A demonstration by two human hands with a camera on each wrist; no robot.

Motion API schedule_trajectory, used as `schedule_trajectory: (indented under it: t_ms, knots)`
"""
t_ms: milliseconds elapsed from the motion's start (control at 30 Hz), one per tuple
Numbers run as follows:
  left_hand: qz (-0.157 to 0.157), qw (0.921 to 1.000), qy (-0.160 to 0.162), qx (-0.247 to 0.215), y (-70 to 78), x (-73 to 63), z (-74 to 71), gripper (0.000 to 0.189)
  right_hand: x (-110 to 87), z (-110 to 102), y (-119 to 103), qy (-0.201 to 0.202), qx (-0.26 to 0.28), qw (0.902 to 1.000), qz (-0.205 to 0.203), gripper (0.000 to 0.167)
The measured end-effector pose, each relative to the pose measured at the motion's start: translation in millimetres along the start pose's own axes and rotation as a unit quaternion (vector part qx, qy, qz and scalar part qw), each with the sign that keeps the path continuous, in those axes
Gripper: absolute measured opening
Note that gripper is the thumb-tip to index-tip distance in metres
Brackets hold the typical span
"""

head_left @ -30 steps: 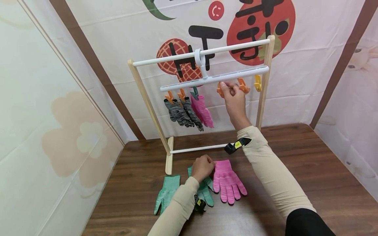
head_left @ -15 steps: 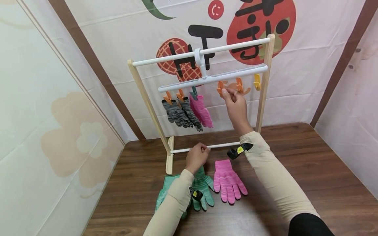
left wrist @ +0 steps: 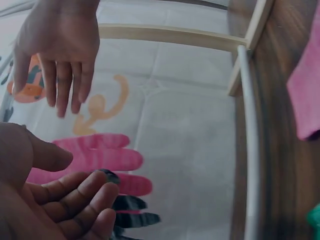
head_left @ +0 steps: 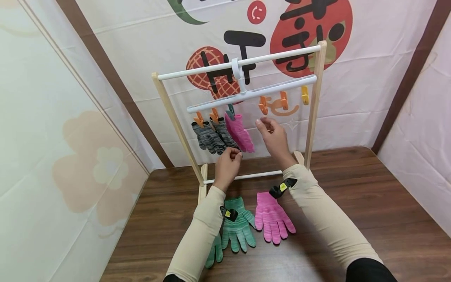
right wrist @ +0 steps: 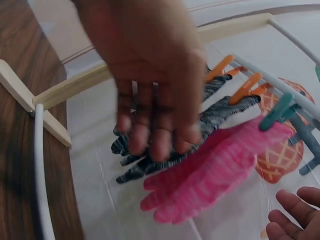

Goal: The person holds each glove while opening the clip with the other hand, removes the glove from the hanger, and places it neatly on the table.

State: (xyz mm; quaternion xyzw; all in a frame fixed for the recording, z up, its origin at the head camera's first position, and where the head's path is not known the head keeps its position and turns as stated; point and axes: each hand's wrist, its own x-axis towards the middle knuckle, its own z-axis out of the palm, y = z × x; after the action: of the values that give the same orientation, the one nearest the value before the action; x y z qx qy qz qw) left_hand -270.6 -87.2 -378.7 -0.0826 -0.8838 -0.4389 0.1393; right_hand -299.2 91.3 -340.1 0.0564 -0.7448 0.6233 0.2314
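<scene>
My left hand (head_left: 227, 167) is raised in front of the hanging grey gloves (head_left: 208, 137), holding nothing, its fingers loosely bent. In the right wrist view that left hand (right wrist: 150, 75) overlaps the grey gloves. My right hand (head_left: 275, 140) holds nothing just below an orange clothespin (head_left: 263, 105); its relaxed fingers (right wrist: 292, 212) show at the lower right of the right wrist view. Beside the grey gloves a pink glove (head_left: 240, 135) hangs from a dark green clothespin (head_left: 230, 112). On the table lie a green glove (head_left: 239, 227), another green glove (head_left: 214, 253) partly under my left arm, and a pink glove (head_left: 271, 219).
A pale blue hanger (head_left: 275, 88) hooks over the white top bar (head_left: 282, 56) of a wooden-sided rack (head_left: 315, 102). Another orange clothespin (head_left: 284, 100) and a yellow clothespin (head_left: 305, 95) hang bare on its right. The rack stands on a brown wooden table (head_left: 352, 203).
My right hand has let go of the orange clothespin and dropped slightly below it. My left hand has risen from the gloves on the table to the hanging grey gloves.
</scene>
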Motion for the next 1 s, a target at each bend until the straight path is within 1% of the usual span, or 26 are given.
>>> schedule_trajectory:
  t_ms: [200,333,433,567,700,833,1000]
  knots:
    - [0.027,0.9994,0.0,-0.022,13.5,9.7,-3.8,0.022,2.7,15,-11,-0.052,-0.007,0.9981,-0.031,0.054]
    - [0.037,0.9987,-0.007,-0.033,20.2,13.4,-4.8,0.022,9.0,24,-18,-0.073,-0.014,0.9964,-0.042,0.056]
    - [0.04,0.9984,-0.01,-0.038,24.0,15.7,-5.5,0.021,12.5,29,-23,-0.081,-0.017,0.9957,-0.042,0.057]
    - [0.043,0.9984,-0.005,-0.037,27.9,18.1,-7.7,0.019,16.2,35,-30,-0.086,-0.023,0.9953,-0.038,0.058]
    - [0.043,0.9983,-0.001,-0.039,28.2,19.9,-9.7,0.018,21.4,42,-34,-0.093,-0.032,0.9943,-0.041,0.058]
    - [0.042,0.9979,0.0,-0.049,27.6,20.5,-12.2,0.019,24.9,48,-40,-0.105,-0.026,0.9936,-0.034,0.056]
    - [0.044,0.9976,0.002,-0.053,29.8,22.3,-15.5,0.019,26.7,52,-47,-0.108,-0.018,0.9936,-0.028,0.055]
